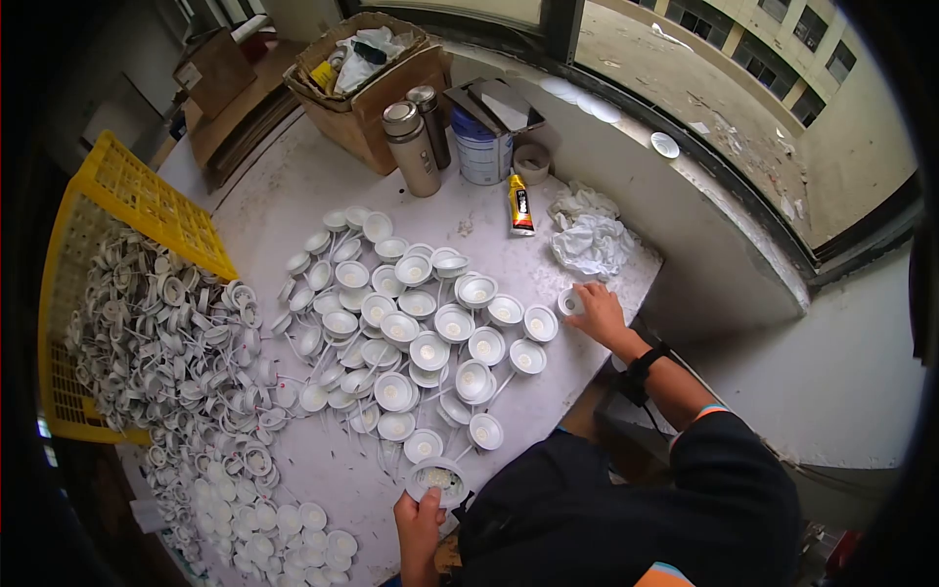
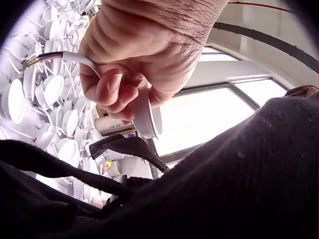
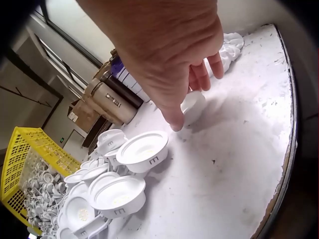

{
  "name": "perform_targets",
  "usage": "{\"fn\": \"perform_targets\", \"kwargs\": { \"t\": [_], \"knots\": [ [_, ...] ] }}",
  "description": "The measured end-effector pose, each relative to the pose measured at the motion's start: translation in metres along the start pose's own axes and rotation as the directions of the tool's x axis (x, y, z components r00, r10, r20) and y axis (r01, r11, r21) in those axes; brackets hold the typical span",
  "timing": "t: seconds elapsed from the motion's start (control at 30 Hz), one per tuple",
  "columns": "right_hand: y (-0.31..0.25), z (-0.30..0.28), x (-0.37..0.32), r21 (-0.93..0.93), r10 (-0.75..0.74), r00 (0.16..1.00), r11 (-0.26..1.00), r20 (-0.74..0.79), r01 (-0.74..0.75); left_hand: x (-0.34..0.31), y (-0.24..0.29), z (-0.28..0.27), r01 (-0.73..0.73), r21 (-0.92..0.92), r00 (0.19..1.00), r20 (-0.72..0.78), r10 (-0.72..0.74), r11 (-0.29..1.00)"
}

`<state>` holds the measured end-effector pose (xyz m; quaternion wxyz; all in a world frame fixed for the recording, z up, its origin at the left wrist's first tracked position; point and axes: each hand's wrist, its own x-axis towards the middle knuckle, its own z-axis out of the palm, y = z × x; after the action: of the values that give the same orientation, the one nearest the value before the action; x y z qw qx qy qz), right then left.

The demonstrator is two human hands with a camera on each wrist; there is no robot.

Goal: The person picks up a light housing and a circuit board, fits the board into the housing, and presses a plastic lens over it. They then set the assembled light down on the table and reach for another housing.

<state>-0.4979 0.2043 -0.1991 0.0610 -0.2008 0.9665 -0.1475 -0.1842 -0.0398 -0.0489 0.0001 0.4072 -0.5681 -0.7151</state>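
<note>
My left hand (image 1: 419, 528) holds a white round downlight housing (image 1: 437, 479) near the front table edge, thumb on its rim. Its face shows small pale dots inside. In the left wrist view, the fingers curl round the housing (image 2: 147, 117), and a white cable (image 2: 79, 57) with stripped wire ends sticks out past them. At the table's right side, my right hand (image 1: 602, 315) has thumb and fingers on either side of a small white round piece (image 3: 193, 105), partly hidden by the hand. Many white downlights (image 1: 399, 328) with cables cover the middle of the table.
A yellow crate (image 1: 161, 201) lies tipped at left, spilling cabled rings (image 1: 181, 333). White discs (image 1: 269, 538) sit at front left. Along the back stand a cardboard box (image 1: 357, 122), two flasks (image 1: 411, 157), a bucket (image 1: 484, 157), a glue tube (image 1: 520, 207) and crumpled white cloth (image 1: 592, 243).
</note>
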Motion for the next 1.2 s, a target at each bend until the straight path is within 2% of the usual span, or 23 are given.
{"fn": "perform_targets", "kwargs": {
  "t": [0.27, 0.37, 0.4, 0.47, 0.5, 0.53, 0.57, 0.6, 0.67, 0.73, 0.87, 1.07, 1.13, 1.17, 1.2],
  "knots": [
    [0.001, -0.010, -0.002, 0.107, 0.035, 0.994, 0.994, -0.101, -0.024, -0.004, 0.000, 0.004, -0.012, 0.038, 1.000, -0.018, 0.012, 0.999],
    [-0.004, -0.013, -0.003, 0.278, -0.017, 0.974, 0.957, -0.227, 0.081, -0.006, 0.001, 0.005, -0.045, 0.009, 0.999, -0.004, 0.045, 0.999],
    [-0.022, -0.025, -0.007, 0.421, -0.001, 0.981, 0.903, -0.192, 0.083, -0.008, 0.000, 0.003, -0.052, -0.028, 0.999, 0.005, 0.052, 0.998],
    [-0.069, -0.055, -0.023, 0.599, -0.099, 0.978, 0.778, -0.184, 0.191, -0.010, -0.001, 0.006, -0.087, -0.067, 0.996, -0.010, 0.087, 0.994],
    [-0.099, -0.078, -0.035, 0.614, -0.211, 0.963, 0.742, -0.165, 0.268, -0.009, -0.002, 0.007, -0.101, -0.068, 0.995, -0.007, 0.101, 0.993],
    [-0.128, -0.097, -0.048, 0.629, -0.313, 0.937, 0.700, -0.153, 0.337, -0.010, -0.003, 0.006, -0.114, -0.066, 0.993, 0.006, 0.114, 0.991],
    [-0.146, -0.105, -0.058, 0.613, -0.500, 0.847, 0.616, -0.180, 0.494, -0.012, -0.004, 0.005, -0.113, -0.072, 0.993, -0.025, 0.111, 0.991],
    [-0.165, -0.115, -0.070, 0.635, -0.617, 0.768, 0.527, -0.170, 0.565, -0.011, -0.003, 0.005, -0.142, -0.061, 0.990, 0.006, 0.142, 0.988],
    [-0.196, -0.124, -0.087, 0.600, -0.775, 0.613, 0.420, -0.154, 0.681, -0.014, -0.005, 0.006, -0.175, -0.052, 0.983, 0.041, 0.177, 0.983],
    [-0.216, -0.125, -0.096, 0.557, -0.845, 0.527, 0.394, -0.095, 0.731, -0.018, -0.007, 0.006, -0.210, -0.133, 0.976, 0.029, 0.216, 0.969],
    [-0.234, -0.115, -0.107, 0.511, -0.861, 0.507, 0.413, -0.051, 0.754, -0.023, -0.014, -0.001, -0.282, -0.092, 0.958, 0.028, 0.285, 0.955],
    [-0.239, -0.109, -0.114, 0.516, -0.842, 0.539, 0.473, 0.026, 0.714, -0.025, -0.018, -0.009, -0.265, -0.126, 0.962, 0.027, 0.271, 0.956],
    [-0.239, -0.107, -0.115, 0.630, -0.818, 0.575, 0.433, -0.027, 0.645, -0.025, -0.020, -0.010, -0.261, -0.137, 0.963, 0.028, 0.267, 0.956],
    [-0.239, -0.107, -0.116, 0.628, -0.817, 0.576, 0.434, -0.027, 0.646, -0.025, -0.020, -0.011, -0.259, -0.145, 0.964, 0.026, 0.265, 0.955],
    [-0.239, -0.107, -0.117, 0.752, -0.775, 0.632, 0.424, 0.012, 0.505, -0.026, -0.016, -0.010, -0.261, -0.145, 0.963, 0.027, 0.268, 0.954]
  ]
}}
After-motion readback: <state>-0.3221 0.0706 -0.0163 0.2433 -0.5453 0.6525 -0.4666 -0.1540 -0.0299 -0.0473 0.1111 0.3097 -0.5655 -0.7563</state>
